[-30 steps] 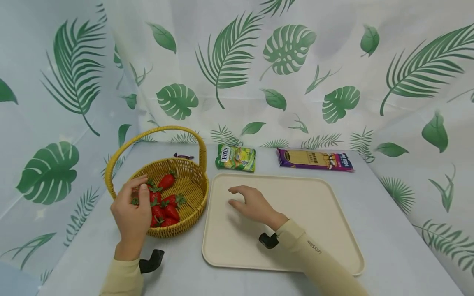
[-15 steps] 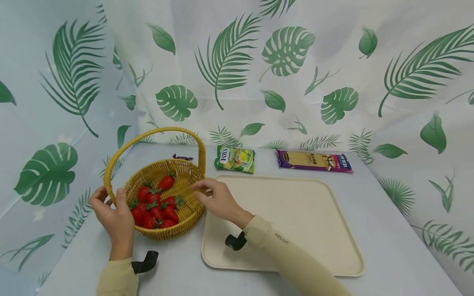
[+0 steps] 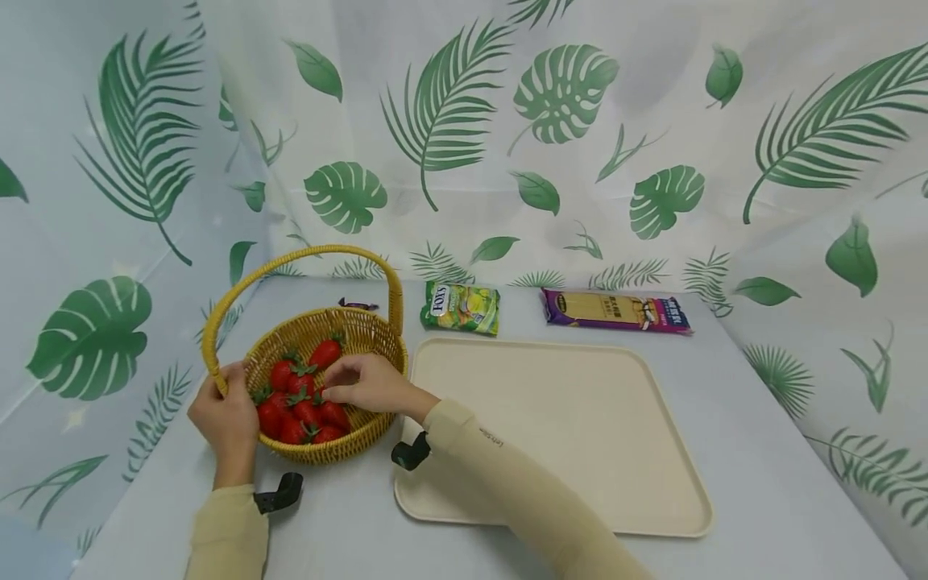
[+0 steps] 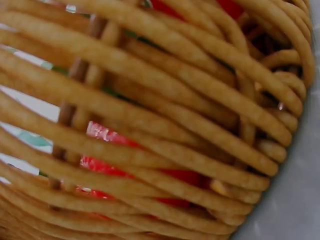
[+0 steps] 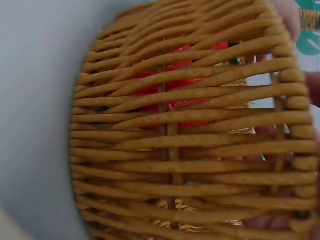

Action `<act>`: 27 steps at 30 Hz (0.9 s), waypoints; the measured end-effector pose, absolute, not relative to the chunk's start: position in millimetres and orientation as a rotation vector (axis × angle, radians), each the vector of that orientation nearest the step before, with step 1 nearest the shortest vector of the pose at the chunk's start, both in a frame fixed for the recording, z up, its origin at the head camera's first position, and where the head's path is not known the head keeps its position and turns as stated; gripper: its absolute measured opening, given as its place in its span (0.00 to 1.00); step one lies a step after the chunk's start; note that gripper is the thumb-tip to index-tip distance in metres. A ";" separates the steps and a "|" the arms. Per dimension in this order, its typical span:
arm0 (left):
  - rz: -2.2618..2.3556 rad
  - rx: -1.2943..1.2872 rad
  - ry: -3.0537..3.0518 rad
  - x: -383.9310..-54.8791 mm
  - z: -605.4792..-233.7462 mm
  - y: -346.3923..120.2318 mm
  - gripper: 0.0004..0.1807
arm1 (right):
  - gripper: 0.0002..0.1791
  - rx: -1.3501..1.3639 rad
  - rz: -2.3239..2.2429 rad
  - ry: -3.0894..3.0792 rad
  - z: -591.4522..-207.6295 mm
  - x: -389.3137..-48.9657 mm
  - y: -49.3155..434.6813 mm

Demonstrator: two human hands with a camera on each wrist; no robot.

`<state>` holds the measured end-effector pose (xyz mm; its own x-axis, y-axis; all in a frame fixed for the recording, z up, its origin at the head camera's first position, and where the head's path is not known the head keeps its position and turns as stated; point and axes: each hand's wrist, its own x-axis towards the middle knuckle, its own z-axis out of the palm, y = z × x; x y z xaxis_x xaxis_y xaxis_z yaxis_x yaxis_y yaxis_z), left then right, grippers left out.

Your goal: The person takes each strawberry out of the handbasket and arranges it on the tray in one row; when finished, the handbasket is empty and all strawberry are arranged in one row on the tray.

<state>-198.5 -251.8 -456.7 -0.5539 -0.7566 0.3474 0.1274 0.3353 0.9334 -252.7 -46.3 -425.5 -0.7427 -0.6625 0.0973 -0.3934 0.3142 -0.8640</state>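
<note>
A yellow woven basket [image 3: 341,453] with an arched handle stands at the left, holding several red strawberries [image 3: 308,415]. My left hand [image 3: 230,415] grips its left rim beside the foot of the handle. Inside the basket, my right hand [image 3: 373,385] has its thumb and bent fingers at a strawberry on the right of the pile. The hand covers most of that berry, so whether the fingers pinch it is unclear. Both wrist views are filled by the basket wall [image 4: 150,105], with red berries [image 5: 185,95] showing through the weave.
A cream tray [image 3: 551,435] lies right of the basket, under my right forearm. Along the back are a green FOX'S candy bag [image 3: 461,308], a purple-ended noodle packet [image 3: 616,312] and a small purple wrapped piece [image 3: 358,304]. Leaf-printed cloth [image 3: 464,201] rises behind.
My right hand has moved left from above the tray into the basket, down to the strawberries. My left hand has gone from over the berries to the basket's left rim and grips it.
</note>
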 end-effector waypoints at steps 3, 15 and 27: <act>-1.332 0.572 -1.761 -197.0 -458.4 -252.3 0.21 | 0.17 -0.960 -1.332 2.265 -427.2 -257.5 -52.8; -1.363 0.548 -1.757 -196.7 -462.9 -251.0 0.25 | 0.21 -0.959 -1.161 1.959 -429.0 -277.6 -58.0; -1.329 0.567 -1.789 -194.5 -462.9 -249.0 0.27 | 0.19 -0.969 -1.019 1.928 -438.2 -276.6 -64.9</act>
<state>-194.5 -249.0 -462.9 -0.5648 -0.7505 0.3432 0.1118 0.3424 0.9329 -276.6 -64.9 -438.2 -0.4433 -0.8596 -0.2541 -0.2741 0.3999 -0.8746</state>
